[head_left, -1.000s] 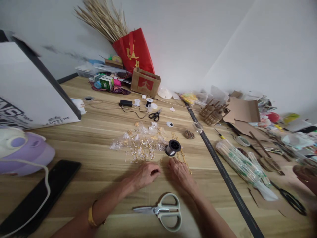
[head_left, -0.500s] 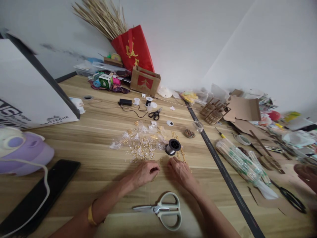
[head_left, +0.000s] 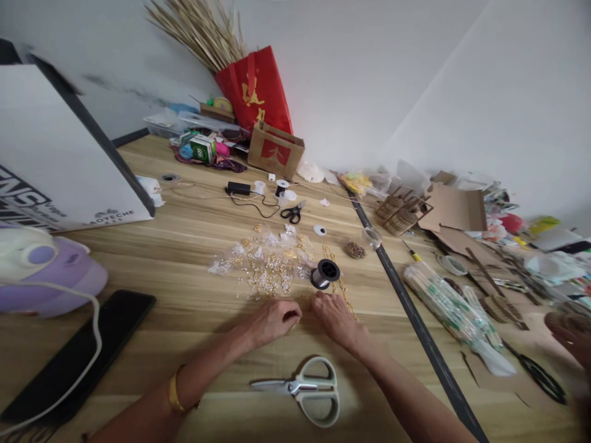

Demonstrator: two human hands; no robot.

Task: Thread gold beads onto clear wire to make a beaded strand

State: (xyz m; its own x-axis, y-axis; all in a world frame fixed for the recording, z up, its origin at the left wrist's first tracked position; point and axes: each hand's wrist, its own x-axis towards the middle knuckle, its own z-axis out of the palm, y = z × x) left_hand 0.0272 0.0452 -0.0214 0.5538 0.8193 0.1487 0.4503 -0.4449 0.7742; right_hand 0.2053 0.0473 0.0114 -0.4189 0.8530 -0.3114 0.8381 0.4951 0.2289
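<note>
My left hand (head_left: 272, 321) is closed in a pinch, with a short gold beaded strand (head_left: 292, 328) hanging from its fingertips. Just to the right, my right hand (head_left: 333, 315) has its fingers curled together over the table; whatever they pinch is hidden or too fine to see. A black spool of silvery wire (head_left: 325, 274) stands right behind the right hand, and a gold chain (head_left: 343, 290) lies along that hand's outer side. Beyond both hands are loose gold and clear beads (head_left: 270, 277) among small plastic bags. White-handled scissors (head_left: 318, 389) lie in front of my wrists.
Small black scissors (head_left: 293, 212) and a dish of brown beads (head_left: 354, 249) lie farther back. At left are a black phone-like slab (head_left: 92, 351), a purple appliance (head_left: 69, 271) and a large box (head_left: 69, 154). Wrapped sticks (head_left: 443, 301) and another person's hand (head_left: 570, 335) are at right.
The whole view has shifted slightly to the right. My two hands hold nearly the same pose, with the right fingertips a little closer together.
</note>
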